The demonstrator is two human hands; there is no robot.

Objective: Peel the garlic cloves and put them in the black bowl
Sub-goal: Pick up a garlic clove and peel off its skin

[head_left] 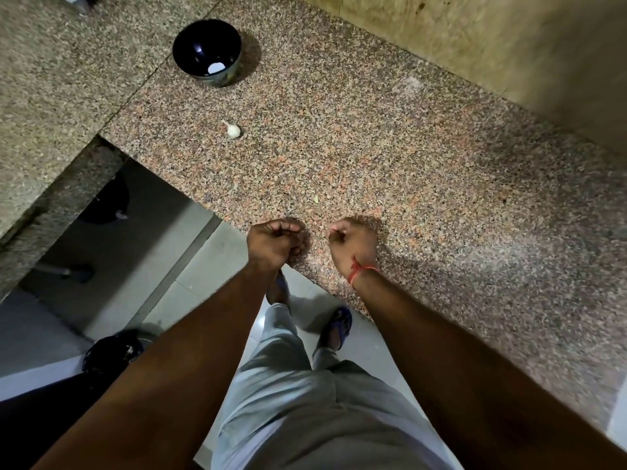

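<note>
A black bowl (207,50) stands on the speckled granite counter (390,164) at the far left, with a pale round spot at its bottom. A small white garlic bulb (233,130) lies on the counter between the bowl and me. A tiny pale scrap (316,199), either peel or clove, lies just beyond my hands. My left hand (274,245) and my right hand (353,245) hover side by side over the counter's near edge. Both have their fingers curled into fists, and nothing shows inside either one. A red thread circles my right wrist.
A wall (509,45) rises along the counter's far right side. A second granite slab (51,79) adjoins on the left, with a dark gap below it. Under the counter edge are a tiled floor, my feet in sandals and a dark round object (112,351).
</note>
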